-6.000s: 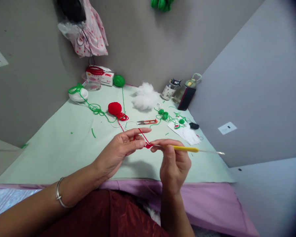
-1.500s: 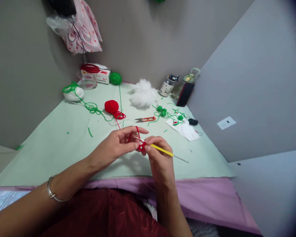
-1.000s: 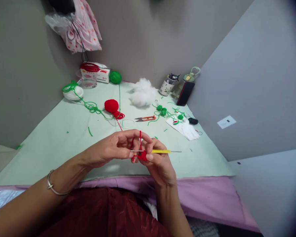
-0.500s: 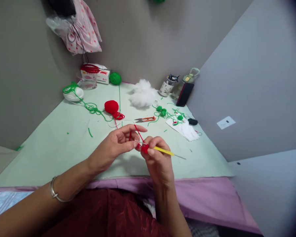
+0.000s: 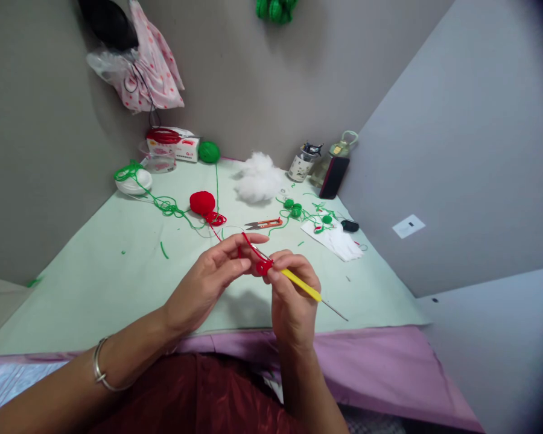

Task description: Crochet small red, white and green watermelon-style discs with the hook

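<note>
My right hand (image 5: 296,295) is closed round a crochet hook with a yellow handle (image 5: 304,286), its metal shaft slanting up-left. A small red crochet piece (image 5: 263,267) sits at the hook, against my right thumb and fingertips. Red yarn (image 5: 250,242) passes over the raised index finger of my left hand (image 5: 212,271) and down to the piece. The left thumb and other fingers curl in at the yarn and the piece's left side; their exact grip is partly hidden. Farther back lies the red yarn ball (image 5: 202,203), its strand leading towards my left hand.
Orange-handled thread snips (image 5: 264,224) lie beyond my hands, with white stuffing (image 5: 257,178) behind. Small green crochet pieces (image 5: 295,210) and white paper (image 5: 332,241) are on the right, near a phone (image 5: 335,178) and pen holder (image 5: 301,166). Tangled green yarn (image 5: 167,204) lies left.
The hook has tilted, its rear end dropping down and right, and its tip now points more upward. The red piece has turned slightly between my hands. The camera view has shifted a little.
</note>
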A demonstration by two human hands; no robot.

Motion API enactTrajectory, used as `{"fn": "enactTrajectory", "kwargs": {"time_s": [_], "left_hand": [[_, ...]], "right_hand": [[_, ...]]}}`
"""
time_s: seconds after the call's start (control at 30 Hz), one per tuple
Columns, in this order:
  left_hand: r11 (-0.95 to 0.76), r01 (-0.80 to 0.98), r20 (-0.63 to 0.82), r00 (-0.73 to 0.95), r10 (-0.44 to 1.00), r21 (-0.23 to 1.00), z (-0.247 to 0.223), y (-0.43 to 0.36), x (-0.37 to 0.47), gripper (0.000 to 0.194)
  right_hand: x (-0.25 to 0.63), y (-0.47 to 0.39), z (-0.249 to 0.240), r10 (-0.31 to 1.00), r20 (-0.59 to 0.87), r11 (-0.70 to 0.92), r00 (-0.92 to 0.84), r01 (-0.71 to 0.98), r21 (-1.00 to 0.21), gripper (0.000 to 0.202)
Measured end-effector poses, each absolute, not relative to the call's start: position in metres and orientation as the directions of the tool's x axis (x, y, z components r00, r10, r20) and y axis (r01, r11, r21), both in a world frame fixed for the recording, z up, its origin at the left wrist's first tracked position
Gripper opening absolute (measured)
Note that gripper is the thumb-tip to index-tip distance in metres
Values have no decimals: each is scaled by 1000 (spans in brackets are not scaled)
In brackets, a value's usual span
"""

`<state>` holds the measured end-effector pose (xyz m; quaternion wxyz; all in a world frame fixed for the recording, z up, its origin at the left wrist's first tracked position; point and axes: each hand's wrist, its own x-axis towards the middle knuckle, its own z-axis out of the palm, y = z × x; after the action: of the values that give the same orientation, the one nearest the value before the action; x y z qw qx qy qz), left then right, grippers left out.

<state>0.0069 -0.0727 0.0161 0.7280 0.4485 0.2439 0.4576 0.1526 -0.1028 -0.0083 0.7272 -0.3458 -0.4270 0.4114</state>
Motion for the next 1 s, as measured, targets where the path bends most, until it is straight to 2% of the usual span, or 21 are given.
{"fn": "enactTrajectory", "kwargs": {"time_s": [0.2, 0.4, 0.67, 1.0], "left_hand": [[139, -376, 70, 491, 868, 916, 14, -71, 4, 31], [82, -296, 84, 506, 858, 952, 17, -66, 2, 33], [136, -329, 94, 598, 796, 935, 14, -57, -4, 30], [221, -397, 104, 652, 751, 891, 17, -54, -5, 23]], "right_hand": [[154, -100, -10, 919, 325, 389, 222, -379, -840, 8], [159, -98, -6, 946, 283, 321, 158, -328, -889, 12], [157, -95, 2, 997, 77, 79, 29, -608, -790, 17], [155, -97, 5, 1000, 17, 1, -17, -677, -736, 20]]}}
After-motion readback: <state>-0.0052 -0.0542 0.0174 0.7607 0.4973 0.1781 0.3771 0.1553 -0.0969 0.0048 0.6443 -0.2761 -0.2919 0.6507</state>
